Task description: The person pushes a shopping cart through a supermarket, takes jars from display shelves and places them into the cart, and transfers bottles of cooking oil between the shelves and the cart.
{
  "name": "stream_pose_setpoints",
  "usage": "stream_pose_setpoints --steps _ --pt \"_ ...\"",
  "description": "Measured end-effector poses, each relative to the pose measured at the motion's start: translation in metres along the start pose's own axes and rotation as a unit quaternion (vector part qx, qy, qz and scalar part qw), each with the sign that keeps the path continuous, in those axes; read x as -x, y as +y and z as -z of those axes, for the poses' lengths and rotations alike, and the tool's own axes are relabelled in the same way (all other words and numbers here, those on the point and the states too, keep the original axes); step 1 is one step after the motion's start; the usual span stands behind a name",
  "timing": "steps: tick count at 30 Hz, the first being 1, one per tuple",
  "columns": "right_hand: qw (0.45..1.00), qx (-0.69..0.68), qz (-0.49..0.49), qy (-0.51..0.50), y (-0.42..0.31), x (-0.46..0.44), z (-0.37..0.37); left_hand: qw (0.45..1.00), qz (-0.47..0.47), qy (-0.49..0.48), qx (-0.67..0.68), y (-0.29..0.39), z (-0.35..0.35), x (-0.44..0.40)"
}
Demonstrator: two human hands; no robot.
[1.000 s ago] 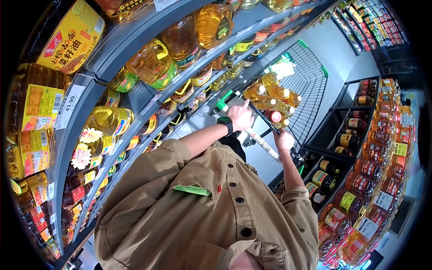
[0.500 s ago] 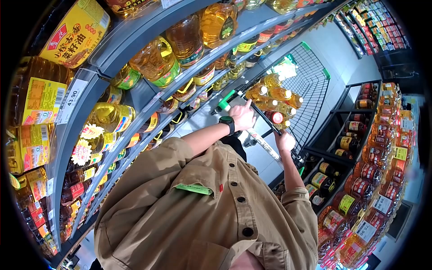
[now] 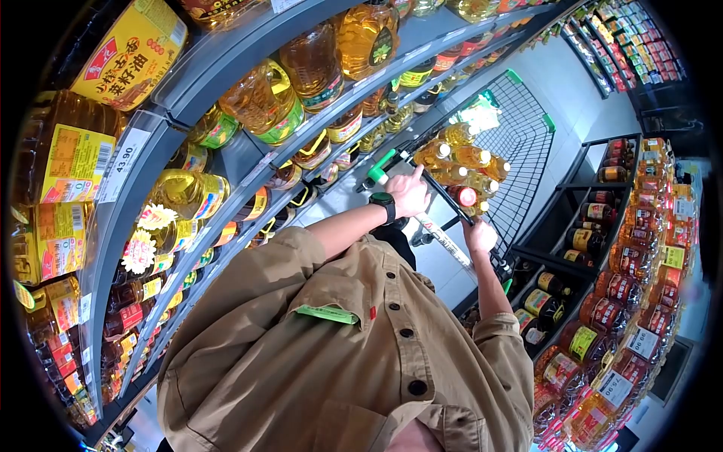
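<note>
A wire shopping cart (image 3: 520, 151) with green corners stands ahead of me, several bottles of golden oil (image 3: 471, 157) grouped in its near end. My left hand (image 3: 409, 196), with a dark watch at the wrist, is closed over the cart's handle (image 3: 444, 242), its index finger pointing towards the bottles. Further right, my right hand (image 3: 480, 237) grips a black bar (image 3: 452, 205) at the cart's near edge. Close to it stands a bottle with a red cap (image 3: 467, 196). A bright, glaring packet (image 3: 480, 114) lies beyond the bottles.
Shelves (image 3: 226, 75) of large oil bottles run along my left, with a price tag (image 3: 123, 164) on one edge. On the right stand a dark rack (image 3: 576, 188) of sauce bottles and a stacked bottle display (image 3: 633, 264). Grey floor (image 3: 584, 113) shows beyond the cart.
The view has shifted very slightly. Both hands keep their places on the cart, and the bottles stay as they were.
</note>
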State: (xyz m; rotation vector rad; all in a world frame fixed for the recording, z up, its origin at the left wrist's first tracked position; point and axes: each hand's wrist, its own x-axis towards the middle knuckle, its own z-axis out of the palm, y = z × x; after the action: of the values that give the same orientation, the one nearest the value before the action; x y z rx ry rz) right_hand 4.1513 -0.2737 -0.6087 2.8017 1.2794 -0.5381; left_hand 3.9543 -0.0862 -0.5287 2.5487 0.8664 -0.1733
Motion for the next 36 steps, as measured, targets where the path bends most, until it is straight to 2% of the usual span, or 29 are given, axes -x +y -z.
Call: stream_pose_setpoints --steps 29,36 --pt "1.0 0.006 0.015 0.016 0.0035 0.0008 -0.0039 0.999 0.004 -0.034 -0.012 0.0001 0.0018 -0.001" --pt "1.0 -0.002 0.017 0.02 0.0033 0.0011 -0.0031 1.0 0.002 -0.017 -0.013 -0.0009 -0.0022 -0.001"
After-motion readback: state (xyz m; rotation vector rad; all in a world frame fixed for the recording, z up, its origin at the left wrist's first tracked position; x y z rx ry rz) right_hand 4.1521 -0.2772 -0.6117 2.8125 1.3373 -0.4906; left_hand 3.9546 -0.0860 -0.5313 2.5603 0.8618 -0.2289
